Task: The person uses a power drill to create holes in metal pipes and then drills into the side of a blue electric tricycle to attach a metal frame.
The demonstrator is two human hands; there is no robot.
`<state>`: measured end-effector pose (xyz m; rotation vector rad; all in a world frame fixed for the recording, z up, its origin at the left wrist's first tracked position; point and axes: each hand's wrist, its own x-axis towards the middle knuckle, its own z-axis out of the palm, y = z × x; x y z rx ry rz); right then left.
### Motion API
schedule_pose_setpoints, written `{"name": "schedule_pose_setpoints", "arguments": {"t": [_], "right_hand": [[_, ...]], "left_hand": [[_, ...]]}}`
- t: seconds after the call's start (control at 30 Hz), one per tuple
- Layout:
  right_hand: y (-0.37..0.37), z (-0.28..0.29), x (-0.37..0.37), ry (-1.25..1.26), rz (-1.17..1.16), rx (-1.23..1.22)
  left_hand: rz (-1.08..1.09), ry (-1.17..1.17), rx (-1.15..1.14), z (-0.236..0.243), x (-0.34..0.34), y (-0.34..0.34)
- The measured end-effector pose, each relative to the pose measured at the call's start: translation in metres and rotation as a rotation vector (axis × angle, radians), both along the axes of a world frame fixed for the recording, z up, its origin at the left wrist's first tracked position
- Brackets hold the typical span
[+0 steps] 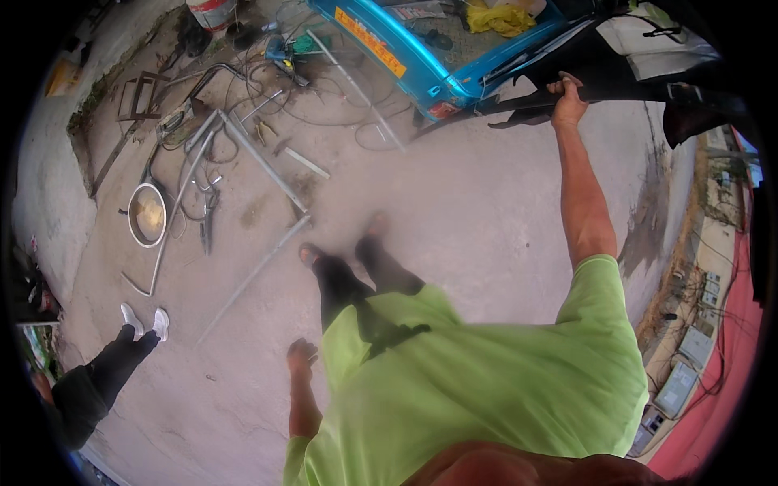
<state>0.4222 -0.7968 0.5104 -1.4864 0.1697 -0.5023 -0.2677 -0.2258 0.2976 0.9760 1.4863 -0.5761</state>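
My right hand [569,99] is stretched out ahead and to the right, its fingers closed on the edge of a black sheet-like part [608,77]. This part lies beside the rear of a blue vehicle bed [450,85], and its exact kind is unclear. Inside the bed lies a crumpled yellow plastic bag [496,19]. Low by my left side hangs my left hand [302,356], its fingers curled in with nothing visible in them.
Left of the vehicle, a grey metal pipe frame [261,158], a hammer [301,159], cables and a round pan [147,215] lie on the concrete. A person in white shoes [160,324] stands at left. Meter boxes [676,389] line the right wall.
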Motion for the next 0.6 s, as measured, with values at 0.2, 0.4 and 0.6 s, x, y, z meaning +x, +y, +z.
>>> {"name": "schedule_pose_setpoints", "arguments": {"t": [0.2, 0.4, 0.6], "right_hand": [[0.0, -0.001, 0.001, -0.002, -0.024, -0.017], [-0.001, -0.004, 0.001, -0.009, -0.017, -0.044], [-0.005, -0.007, 0.004, -0.012, 0.002, 0.005]], "left_hand": [[-0.148, -0.182, 0.128, -0.016, 0.132, -0.032], [-0.626, -0.795, -0.003, 0.023, 0.344, -0.148], [-0.729, -1.089, -0.12, 0.024, 0.378, -0.197]]}}
